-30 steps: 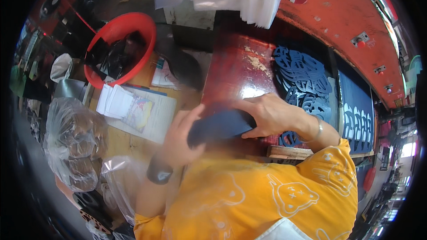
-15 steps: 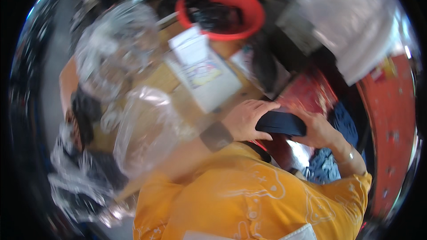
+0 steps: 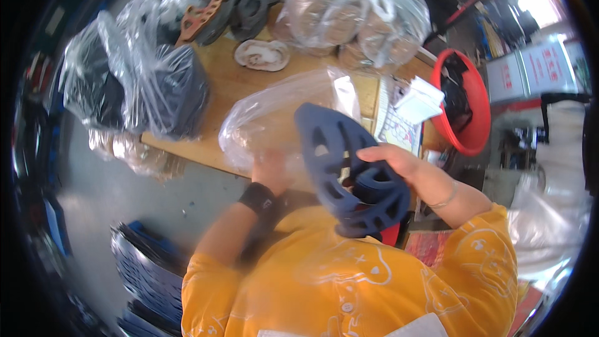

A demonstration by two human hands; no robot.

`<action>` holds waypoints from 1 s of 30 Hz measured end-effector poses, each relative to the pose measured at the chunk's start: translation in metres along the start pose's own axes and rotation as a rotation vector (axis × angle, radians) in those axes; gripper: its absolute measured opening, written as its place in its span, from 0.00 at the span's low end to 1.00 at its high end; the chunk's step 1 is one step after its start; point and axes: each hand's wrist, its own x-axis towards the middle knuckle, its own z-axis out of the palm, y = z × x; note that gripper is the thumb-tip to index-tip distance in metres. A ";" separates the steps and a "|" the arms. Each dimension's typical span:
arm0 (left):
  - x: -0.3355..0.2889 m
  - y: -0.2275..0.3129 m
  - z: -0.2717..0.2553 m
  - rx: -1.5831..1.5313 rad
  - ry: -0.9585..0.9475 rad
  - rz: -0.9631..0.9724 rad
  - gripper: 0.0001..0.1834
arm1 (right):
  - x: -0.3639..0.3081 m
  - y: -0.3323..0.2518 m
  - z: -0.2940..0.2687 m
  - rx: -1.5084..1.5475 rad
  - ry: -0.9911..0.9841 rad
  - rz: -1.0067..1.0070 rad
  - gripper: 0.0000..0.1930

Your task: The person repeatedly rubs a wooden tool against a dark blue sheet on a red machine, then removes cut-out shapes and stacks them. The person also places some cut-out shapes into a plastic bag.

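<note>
My right hand (image 3: 399, 161) is closed round navy blue foam clogs (image 3: 334, 165) with large cut-outs, its thumb over the upper edge. They appear to be a pair held together, tilted in front of my chest. On the tabletop just beyond lies a clear plastic bag (image 3: 249, 115), loose and crumpled. My left hand (image 3: 269, 171), with a black band at the wrist, is at the near edge of this bag, left of the clogs. Motion blurs it and its fingers are hard to make out.
On the wooden table (image 3: 218, 75) stand bags of dark shoes (image 3: 181, 87) and a bag of tan shoes (image 3: 387, 31). Loose grey clogs (image 3: 253, 9) and a whitish shoe-shaped piece (image 3: 262, 55) lie between. A red basin (image 3: 480, 112) and papers (image 3: 419, 101) are at the right.
The view has swung left toward the table. My left hand has left the dark blue footwear that both hands held and moved to the plastic bag; my right hand keeps the clogs.
</note>
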 end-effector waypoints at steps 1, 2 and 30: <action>-0.001 0.000 0.005 -0.006 0.018 -0.007 0.42 | 0.022 -0.004 0.003 0.034 -0.069 0.026 0.23; -0.001 0.000 0.008 -0.009 0.033 -0.012 0.40 | 0.044 -0.006 0.006 0.060 -0.046 0.086 0.22; 0.003 -0.081 -0.121 -0.269 -0.016 -0.058 0.34 | 0.304 -0.009 -0.019 0.308 -0.125 -0.115 0.22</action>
